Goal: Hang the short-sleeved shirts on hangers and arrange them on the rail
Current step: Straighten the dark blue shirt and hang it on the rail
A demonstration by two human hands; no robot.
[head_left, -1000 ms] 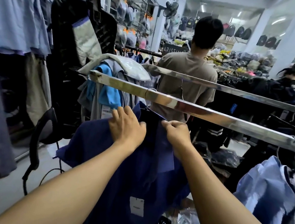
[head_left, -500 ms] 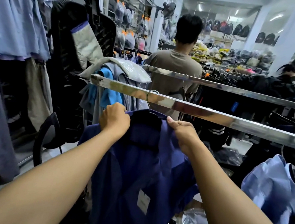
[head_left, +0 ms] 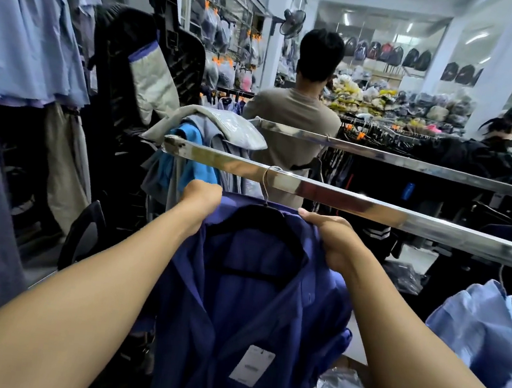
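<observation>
Left hand (head_left: 200, 201) outward, shirt (head_left: 250, 309) under rail (head_left: 344, 201)

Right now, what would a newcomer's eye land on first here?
A dark blue shirt hangs at centre on a black hanger hooked over the shiny rail, left hand and right hand gripping its shoulders. Behind the rail stands a person in a beige top, back turned.

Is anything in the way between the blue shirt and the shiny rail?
Nothing visible is. The hanger hook already loops over the rail, with the left hand and right hand gripping the navy shirt at its shoulders.
</observation>
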